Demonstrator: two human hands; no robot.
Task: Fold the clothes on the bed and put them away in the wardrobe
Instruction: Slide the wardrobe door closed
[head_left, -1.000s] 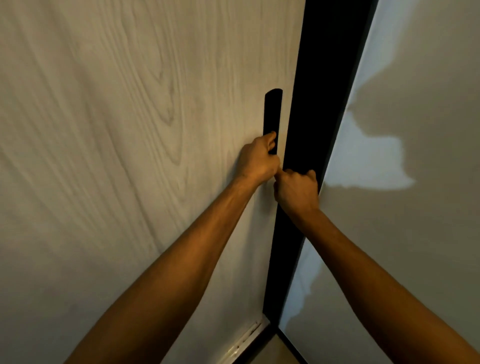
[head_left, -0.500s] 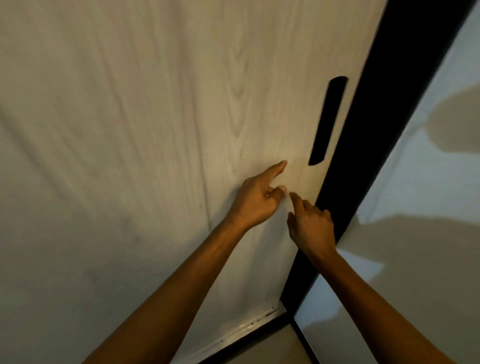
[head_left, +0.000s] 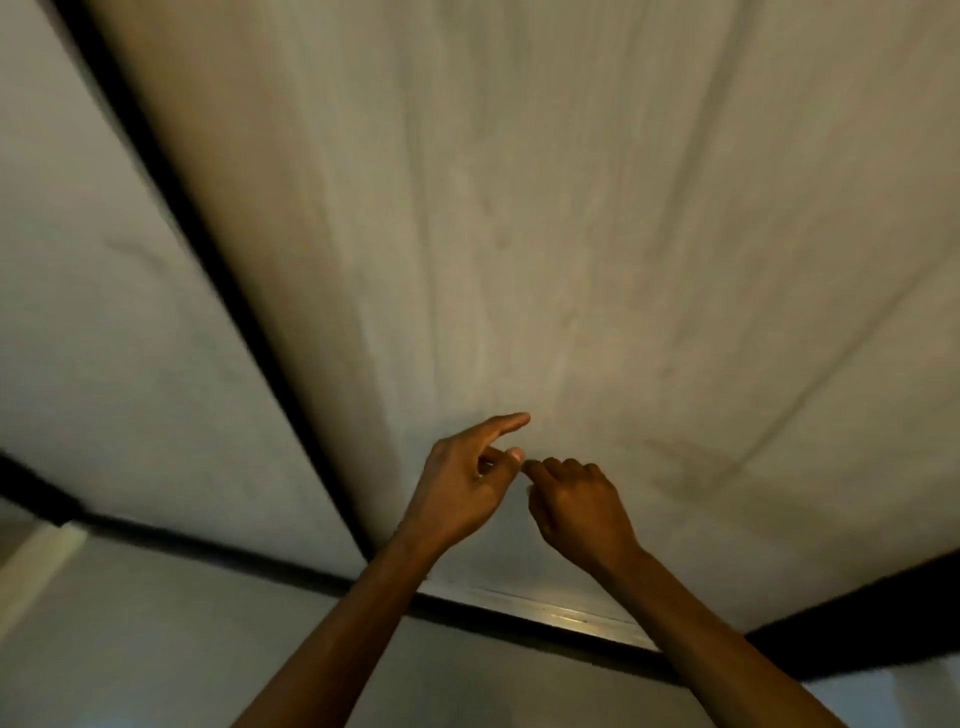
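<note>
You worked in dim, warm light; motion blur smeared the wood-grain door (head_left: 571, 208), a glare streak shone on the metal rail (head_left: 566, 616), and edges bowed outward.

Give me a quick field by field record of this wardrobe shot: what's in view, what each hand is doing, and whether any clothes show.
view: head camera, blurred, looking at a wardrobe front
wardrobe door: pale wood grain, fills most of the frame
dark frame strip: runs diagonally left of the door
bottom rail: metallic, below the door
left hand: raised before the door, index finger extended, holds nothing
right hand: beside the left hand, fingers loosely curled, holds nothing
contact with door: cannot tell
handle: not in view
clothes: none visible
</note>
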